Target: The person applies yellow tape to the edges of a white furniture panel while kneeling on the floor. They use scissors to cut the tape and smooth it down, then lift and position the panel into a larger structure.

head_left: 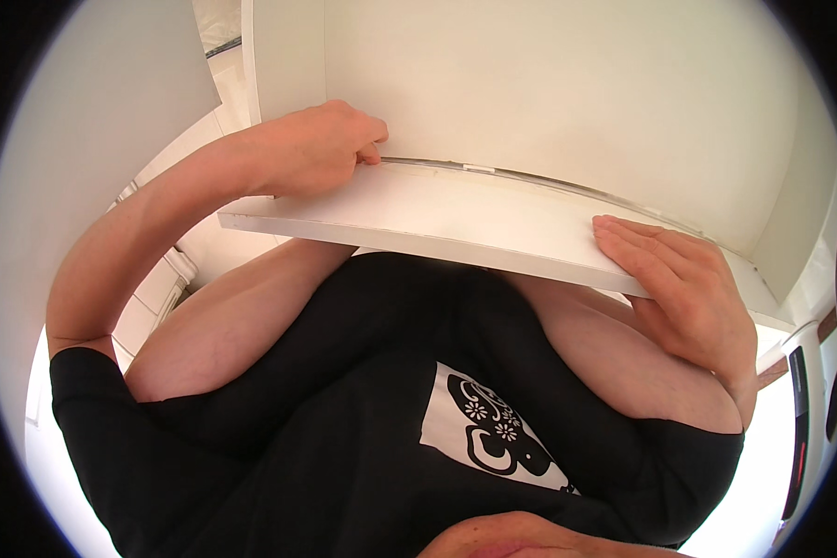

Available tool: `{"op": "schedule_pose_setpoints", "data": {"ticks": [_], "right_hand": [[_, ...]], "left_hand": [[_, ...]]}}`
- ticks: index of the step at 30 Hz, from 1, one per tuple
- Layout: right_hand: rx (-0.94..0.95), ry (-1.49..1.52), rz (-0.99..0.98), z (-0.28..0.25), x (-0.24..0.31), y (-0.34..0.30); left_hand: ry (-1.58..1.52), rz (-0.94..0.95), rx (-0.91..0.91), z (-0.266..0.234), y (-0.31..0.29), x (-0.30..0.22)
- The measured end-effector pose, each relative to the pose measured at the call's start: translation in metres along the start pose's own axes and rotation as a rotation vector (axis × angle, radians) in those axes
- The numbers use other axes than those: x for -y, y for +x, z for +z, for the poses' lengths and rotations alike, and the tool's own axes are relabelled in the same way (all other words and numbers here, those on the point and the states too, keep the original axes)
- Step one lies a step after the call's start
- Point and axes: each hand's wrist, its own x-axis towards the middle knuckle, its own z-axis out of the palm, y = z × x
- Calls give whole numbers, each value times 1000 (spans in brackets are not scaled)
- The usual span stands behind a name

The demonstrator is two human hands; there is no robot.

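A white board (pixel 456 209) lies across in front of me over my thighs, its long near edge toward me. Behind it stands a broad white panel (pixel 567 84), and a thin dark gap with a light strip (pixel 549 184) runs between them. My left hand (pixel 325 149) is over the board's far left part. Its fingers are curled together close to the left end of the gap, and what they pinch, if anything, is hidden. My right hand (pixel 674 279) clasps the board's near right edge, fingers lying on top and thumb at the underside.
White side walls (pixel 284 84) rise at the left and right of the panel. A large pale surface (pixel 102 112) stands close at the far left, with light tiles (pixel 158 288) below. Dark and white objects (pixel 800 418) stand at the right edge.
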Motion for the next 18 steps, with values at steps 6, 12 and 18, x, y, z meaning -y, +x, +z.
{"op": "schedule_pose_setpoints", "data": {"ticks": [6,12,18], "right_hand": [[2,-30,-17,-4,-5,-7],[12,-25,-32,-3,-5,-6],[-112,-40,-13,6,3,-12]], "left_hand": [[76,-116,1,-6,-5,-8],[12,35,-43,5,-5,0],[54,63,0,1,0,-27]]}}
